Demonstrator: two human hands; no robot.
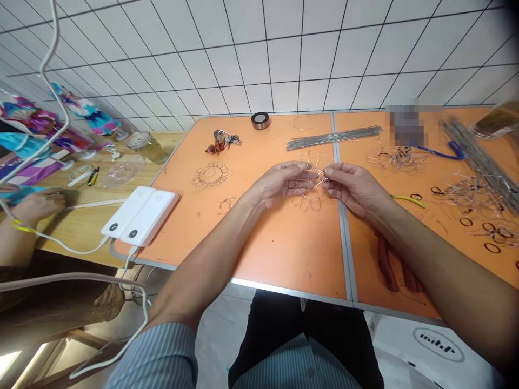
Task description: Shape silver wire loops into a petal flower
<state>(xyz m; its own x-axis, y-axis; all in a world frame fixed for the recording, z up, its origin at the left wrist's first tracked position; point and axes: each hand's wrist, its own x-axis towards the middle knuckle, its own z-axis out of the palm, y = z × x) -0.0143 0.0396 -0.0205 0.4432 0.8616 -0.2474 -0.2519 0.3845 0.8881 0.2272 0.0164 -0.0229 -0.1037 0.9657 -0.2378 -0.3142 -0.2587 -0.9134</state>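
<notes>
Over the orange table, a thin wire flower shape (307, 202) with looped petals hangs between my two hands. My left hand (284, 181) is closed on its left side, fingertips at the wire. On the other side my right hand (346, 183) pinches the wire between thumb and forefinger. Exactly where the wire runs behind the fingers is hidden. A similar finished-looking ring of wire loops (210, 175) lies flat to the left. Below it is a small bent piece of wire (227, 205). Red-handled pliers (387, 265) lie partly beneath my right forearm.
Straight wires (332, 138) lie in a bundle behind my hands, near a roll of tape (260, 120) and keys (223, 141). Tangled wire (466, 194) and dark rings cover the right side. White power banks (140, 216) sit left, beside another person's hand (44, 204).
</notes>
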